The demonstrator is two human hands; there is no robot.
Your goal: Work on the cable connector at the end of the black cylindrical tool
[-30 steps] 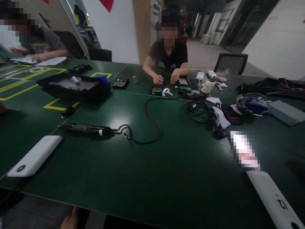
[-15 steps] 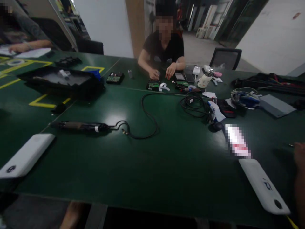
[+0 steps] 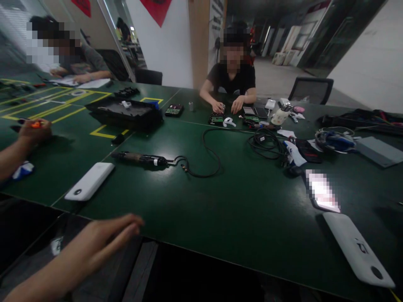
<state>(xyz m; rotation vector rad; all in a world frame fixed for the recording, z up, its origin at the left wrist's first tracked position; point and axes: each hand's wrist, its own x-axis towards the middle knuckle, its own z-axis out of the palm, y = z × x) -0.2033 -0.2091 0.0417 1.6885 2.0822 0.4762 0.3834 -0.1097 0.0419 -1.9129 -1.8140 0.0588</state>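
Note:
My left hand [image 3: 111,237] reaches in from the lower left at the table's near edge. Its fingers are stretched out, with nothing seen in them. Beyond it, a white power bank-like block [image 3: 90,181] with a dark round spot lies on the green table [image 3: 195,209]. Farther back is a black electric screwdriver [image 3: 140,158], its cord [image 3: 217,161] curling to the right. My right hand is out of view. A second white block [image 3: 357,247] and a lit phone [image 3: 323,191] lie at the right.
A co-worker's hand [image 3: 36,128] at the left holds something orange. Across the table, another person's hands [image 3: 217,105] are at green circuit boards [image 3: 216,119]. A black tray [image 3: 122,113], a coiled cable [image 3: 262,140] and a grey box [image 3: 379,150] are also on the table.
The view has swung left and up. My left hand has come up from below the table edge. The hand at the right edge is gone from view; a co-worker's hand appears at the left.

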